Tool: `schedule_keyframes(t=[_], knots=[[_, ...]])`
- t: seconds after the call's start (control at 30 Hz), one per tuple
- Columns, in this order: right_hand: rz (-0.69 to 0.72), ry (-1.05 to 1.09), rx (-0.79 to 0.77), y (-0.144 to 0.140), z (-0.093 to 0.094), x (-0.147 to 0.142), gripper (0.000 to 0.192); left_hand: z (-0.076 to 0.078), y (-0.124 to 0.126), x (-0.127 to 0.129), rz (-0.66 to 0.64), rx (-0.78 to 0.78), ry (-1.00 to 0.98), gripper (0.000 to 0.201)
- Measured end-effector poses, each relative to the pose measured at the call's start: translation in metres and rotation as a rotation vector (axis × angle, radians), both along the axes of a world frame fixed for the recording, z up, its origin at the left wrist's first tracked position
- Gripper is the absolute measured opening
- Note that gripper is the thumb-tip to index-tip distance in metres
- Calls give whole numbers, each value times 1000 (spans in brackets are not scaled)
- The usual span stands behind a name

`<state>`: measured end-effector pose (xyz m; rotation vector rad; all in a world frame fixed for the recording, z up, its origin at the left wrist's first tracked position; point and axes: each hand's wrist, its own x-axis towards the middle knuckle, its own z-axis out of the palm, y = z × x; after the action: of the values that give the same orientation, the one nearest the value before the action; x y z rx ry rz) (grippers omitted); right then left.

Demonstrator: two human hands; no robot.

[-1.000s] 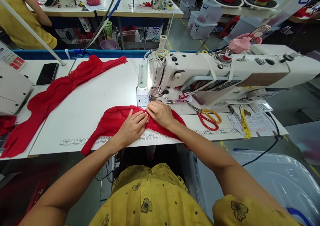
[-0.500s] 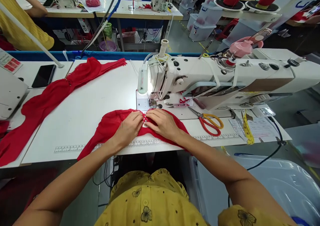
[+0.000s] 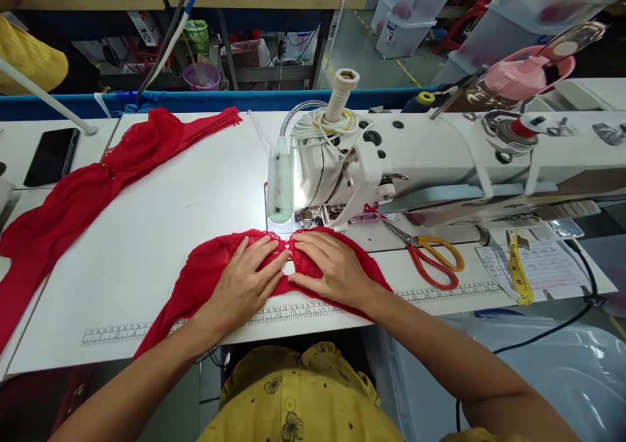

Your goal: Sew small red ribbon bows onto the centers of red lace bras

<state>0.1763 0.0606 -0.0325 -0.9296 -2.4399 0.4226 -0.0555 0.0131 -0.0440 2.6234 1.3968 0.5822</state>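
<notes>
Head view: two hands, left hand point(image 3: 243, 284) and right hand point(image 3: 331, 267), lying flat with fingers spread, pressing rather than gripping one red lace fabric piece point(image 3: 205, 276) on the white worktable point(image 3: 161, 233), just before one white sewing machine point(image 3: 415, 162). Resting nearby: one pair of orange-handled scissors point(image 3: 430, 256), one yellow tape measure point(image 3: 517, 274), one black phone point(image 3: 51, 157), one second red fabric length point(image 3: 88, 188).

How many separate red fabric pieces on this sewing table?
2. One red lace piece lies flat under both hands, left hand and right hand, before the sewing machine. A long red piece lies far left; its end runs out of frame.
</notes>
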Motion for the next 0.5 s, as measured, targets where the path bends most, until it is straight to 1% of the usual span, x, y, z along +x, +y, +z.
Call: schedule_keyframes(t=[0.17, 0.33, 0.5], knots=[[6, -45, 21, 3, -1, 3, 55, 0, 0, 0, 9, 4, -15, 37], [3, -70, 58, 3, -5, 4, 55, 4, 1, 2, 8, -3, -12, 37], [-9, -105, 59, 2, -5, 4, 54, 4, 1, 2, -6, 8, 8, 35]])
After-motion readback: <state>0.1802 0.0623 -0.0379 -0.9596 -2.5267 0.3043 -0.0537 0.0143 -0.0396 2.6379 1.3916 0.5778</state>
